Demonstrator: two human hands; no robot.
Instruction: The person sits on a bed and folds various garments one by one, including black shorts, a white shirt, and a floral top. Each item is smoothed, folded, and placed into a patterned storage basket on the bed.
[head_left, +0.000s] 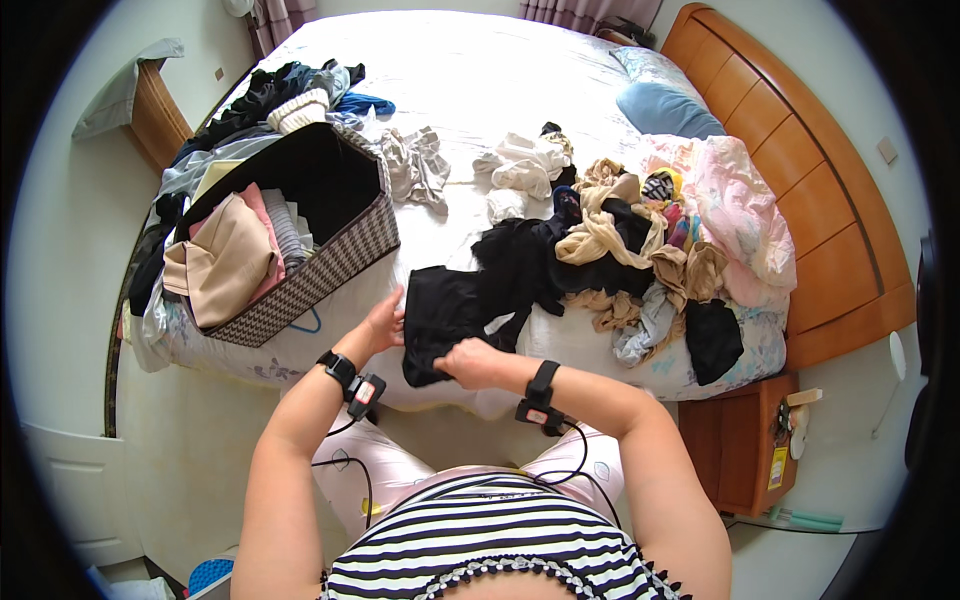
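Note:
A black garment (442, 307) lies partly flattened at the near edge of the bed, its far part running into a heap of dark clothes. My right hand (474, 364) pinches its near edge with the fingers closed. At the garment's left edge is my left hand (387, 321), fingers extended and apart; whether it touches the cloth is hard to tell. To the left, a houndstooth fabric storage box (330, 274) with a black lining holds folded clothes, among them a beige garment (232, 259) on top, a pink one and a grey ribbed one.
Mixed clothes (607, 232) are heaped on the right of the bed beside a pink floral cloth (739, 202). More clothes (255, 101) lie behind the box. A blue hanger (309, 322) pokes out below it. A wooden nightstand (739, 442) stands at the near right.

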